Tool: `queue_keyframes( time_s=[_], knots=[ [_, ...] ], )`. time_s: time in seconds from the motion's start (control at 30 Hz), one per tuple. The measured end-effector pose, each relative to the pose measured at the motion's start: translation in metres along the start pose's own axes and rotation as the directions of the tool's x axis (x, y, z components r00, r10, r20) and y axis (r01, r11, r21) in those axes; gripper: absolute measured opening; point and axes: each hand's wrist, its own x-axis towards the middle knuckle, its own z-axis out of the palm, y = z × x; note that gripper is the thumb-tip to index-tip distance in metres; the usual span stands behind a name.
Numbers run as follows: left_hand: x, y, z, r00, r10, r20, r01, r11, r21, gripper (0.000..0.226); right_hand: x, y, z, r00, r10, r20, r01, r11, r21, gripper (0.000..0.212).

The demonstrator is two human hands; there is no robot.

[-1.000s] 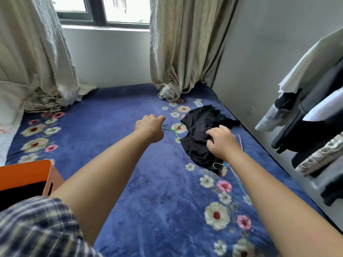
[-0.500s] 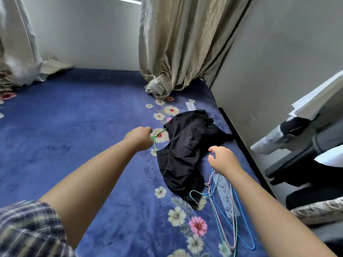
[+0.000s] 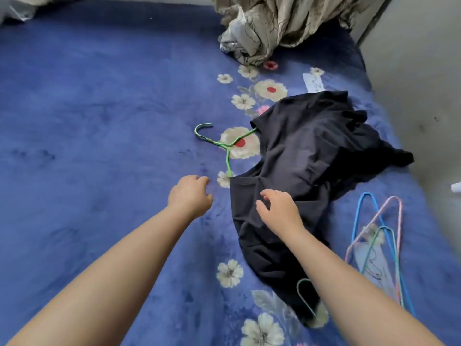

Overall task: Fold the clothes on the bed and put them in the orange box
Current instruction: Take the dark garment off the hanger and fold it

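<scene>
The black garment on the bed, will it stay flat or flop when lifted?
The black garment will probably flop: it lies crumpled in soft folds. The green hanger looks still caught inside, so it may come along.

Blue floral bedspread (image 3: 99,121), beige curtain (image 3: 274,23) bunched, grey wall (image 3: 419,58)

Two bare forearms extend into the frame from its lower edge, uncovered from elbow to wrist, with no sleeve, watch, bracelet or ring visible. The left hand (image 3: 190,196) and the right hand (image 3: 279,208) are ungloved, the fingers short and rounded, the nails plain and unpainted.
</scene>
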Motion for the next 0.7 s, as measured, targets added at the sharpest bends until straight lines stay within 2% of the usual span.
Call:
queue_keyframes(
  time_s=[0.1, 0.17, 0.2, 0.27, 0.37, 0.43, 0.47, 0.53, 0.6, 0.67, 0.7],
  knots=[
    [0.017, -0.023, 0.041, 1.000, 0.007, -0.002, -0.006, 0.978, 0.207, 0.059, 0.021, -0.008, 0.046, 0.999, -0.019, 0.029, 0.019, 1.000, -0.009, 0.058],
    [0.024, -0.039, 0.061, 1.000, 0.006, 0.000, -0.006, 0.977, 0.215, 0.065, 0.031, -0.013, 0.063, 0.998, 0.052, 0.044, -0.047, 0.993, -0.110, 0.072],
    [0.025, -0.045, 0.070, 1.000, -0.003, 0.005, 0.001, 0.981, 0.194, 0.066, 0.034, -0.016, 0.069, 0.997, 0.069, 0.043, -0.059, 0.977, -0.204, 0.071],
    [0.028, -0.055, 0.087, 1.000, -0.018, 0.012, 0.016, 0.989, 0.146, 0.067, 0.043, -0.017, 0.081, 0.998, 0.055, 0.029, -0.043, 0.951, -0.306, 0.054],
    [0.032, -0.059, 0.098, 1.000, -0.027, 0.014, 0.026, 0.999, 0.039, 0.078, 0.057, -0.013, 0.088, 0.998, 0.057, 0.012, -0.051, 0.953, -0.300, 0.028],
    [0.035, -0.061, 0.093, 0.998, -0.031, 0.056, 0.034, 0.998, -0.053, 0.090, 0.060, -0.007, 0.085, 0.996, 0.086, 0.017, -0.082, 0.980, -0.183, 0.011],
    [0.036, -0.062, 0.089, 0.996, -0.032, 0.078, 0.040, 0.994, -0.101, 0.089, 0.059, -0.004, 0.081, 0.995, 0.092, 0.029, -0.088, 0.990, -0.113, 0.005],
    [0.038, -0.062, 0.079, 0.992, -0.042, 0.120, 0.070, 0.968, -0.241, 0.081, 0.055, 0.001, 0.070, 0.998, 0.053, 0.027, -0.053, 0.998, 0.014, 0.012],
    [0.034, -0.059, 0.061, 0.986, -0.062, 0.153, 0.134, 0.846, -0.517, 0.079, 0.046, -0.002, 0.054, 1.000, -0.010, -0.026, 0.013, 0.996, 0.090, 0.013],
    [0.027, -0.055, 0.041, 0.982, -0.080, 0.170, 0.183, 0.618, -0.765, 0.067, 0.036, -0.012, 0.037, 0.993, -0.060, -0.097, 0.074, 0.987, 0.144, 0.013],
    [0.022, -0.054, 0.028, 0.984, -0.085, 0.159, 0.180, 0.551, -0.815, 0.060, 0.033, -0.019, 0.027, 0.989, -0.082, -0.125, 0.102, 0.980, 0.170, 0.013]
  ],
)
